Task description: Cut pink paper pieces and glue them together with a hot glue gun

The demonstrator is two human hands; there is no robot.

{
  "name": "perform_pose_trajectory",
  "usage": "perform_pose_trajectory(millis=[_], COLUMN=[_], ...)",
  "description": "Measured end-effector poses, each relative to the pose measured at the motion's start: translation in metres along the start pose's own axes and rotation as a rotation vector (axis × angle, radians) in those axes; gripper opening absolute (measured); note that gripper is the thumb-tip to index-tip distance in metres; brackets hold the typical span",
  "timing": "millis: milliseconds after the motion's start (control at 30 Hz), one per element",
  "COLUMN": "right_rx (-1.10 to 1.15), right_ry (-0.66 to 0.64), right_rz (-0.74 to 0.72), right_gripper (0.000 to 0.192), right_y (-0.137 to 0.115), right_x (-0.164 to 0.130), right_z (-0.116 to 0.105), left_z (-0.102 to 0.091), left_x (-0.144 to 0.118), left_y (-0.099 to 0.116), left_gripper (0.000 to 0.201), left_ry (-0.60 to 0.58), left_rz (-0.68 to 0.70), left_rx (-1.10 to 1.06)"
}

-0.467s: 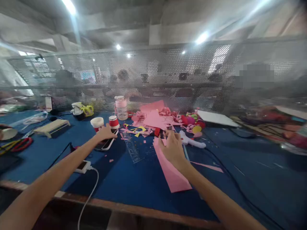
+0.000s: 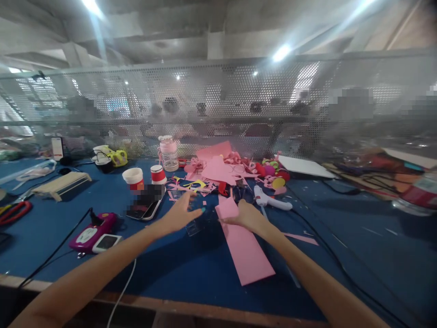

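Left hand [image 2: 179, 214] hovers open, fingers spread, over the blue tabletop [image 2: 191, 264], fingertips at the near end of a clear plastic ruler [image 2: 191, 218]; contact unclear due to motion blur. Right hand [image 2: 247, 216] lies flat, palm down, pressing the upper end of a pink paper strip [image 2: 246, 248], fingers loosely extended and gripping nothing. The strip lies flat on the tabletop, running from the right hand toward the near edge, ruler just left of it. Beyond the hands: pile of pink paper scraps [image 2: 218, 171], white glue gun [image 2: 271, 200] just right of the right hand, two red-and-white cups [image 2: 134, 177], clear jar [image 2: 170, 152]. Phone [image 2: 145, 205] sits left of the left hand, near the cups. Magenta device [image 2: 92, 232] with a small white unit beside it sits further left, cables attached. Perforated metal screen [image 2: 218, 109] stands behind the tabletop.
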State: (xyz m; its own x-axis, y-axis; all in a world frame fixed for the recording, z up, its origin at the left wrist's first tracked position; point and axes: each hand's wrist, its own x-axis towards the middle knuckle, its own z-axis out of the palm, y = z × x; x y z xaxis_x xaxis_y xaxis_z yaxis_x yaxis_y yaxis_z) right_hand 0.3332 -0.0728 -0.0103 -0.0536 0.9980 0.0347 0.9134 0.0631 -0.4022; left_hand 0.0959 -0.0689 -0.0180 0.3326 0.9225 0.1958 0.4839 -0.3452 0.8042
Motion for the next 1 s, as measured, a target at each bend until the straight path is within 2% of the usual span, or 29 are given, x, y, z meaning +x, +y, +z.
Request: perform_pose_trajectory(millis=[33,100,200,300,400,467,567,667,767,833,900,1000], right_rx=[0.053,0.19,0.505,0.856,1.094,1.161,1.122,1.021,0.855,0.609,0.309,0.103], right_ry=[-0.006,-0.043,-0.097,-0.226,-0.365,-0.407,-0.396,-0.262,-0.05,0.152,0.339,0.376], right_rz=[-0.043,-0.109,-0.103,-0.044,-0.011,-0.01,0.006,0.01,-0.009,-0.068,-0.139,-0.15], right_gripper=[0.049,0.033,0.033,0.045,0.056,0.054,0.043,0.034,0.034,0.03,0.022,0.027], right_y=[0.003,0.004,-0.003,-0.017,-0.033,-0.041,-0.045,-0.038,-0.023,-0.012,-0.002,0.009], right_x=[0.003,0.008,0.009,0.002,-0.01,-0.016,-0.019,-0.013,-0.003,0.005,0.011,0.018], right_z=[0.0,-0.001,0.001,0.009,0.014,0.016,0.02,0.024,0.026,0.027,0.03,0.038], left_z=[0.01,0.025,0.039,0.043,0.04,0.037,0.032,0.028,0.025,0.023,0.022,0.021], left_x=[-0.003,-0.009,-0.016,-0.023,-0.026,-0.026,-0.025,-0.021,-0.015,-0.01,-0.007,-0.004], left_y=[-0.002,-0.01,-0.017,-0.013,-0.003,0.001,0.001,-0.002,-0.008,-0.013,-0.019,-0.024], left_gripper=[0.047,0.051,0.069,0.091,0.114,0.116,0.089,0.062,0.058,0.057,0.057,0.058], left_ry=[-0.077,-0.098,-0.168,-0.213,-0.133,-0.078,-0.093,-0.068,0.085,0.174,0.204,0.179], left_rz=[-0.025,-0.064,-0.19,-0.248,-0.135,-0.054,0.061,0.118,0.069,0.054,0.044,0.026], left_rx=[-0.201,-0.475,-0.76,-0.921,-0.948,-0.859,-0.661,-0.53,-0.487,-0.498,-0.537,-0.579])
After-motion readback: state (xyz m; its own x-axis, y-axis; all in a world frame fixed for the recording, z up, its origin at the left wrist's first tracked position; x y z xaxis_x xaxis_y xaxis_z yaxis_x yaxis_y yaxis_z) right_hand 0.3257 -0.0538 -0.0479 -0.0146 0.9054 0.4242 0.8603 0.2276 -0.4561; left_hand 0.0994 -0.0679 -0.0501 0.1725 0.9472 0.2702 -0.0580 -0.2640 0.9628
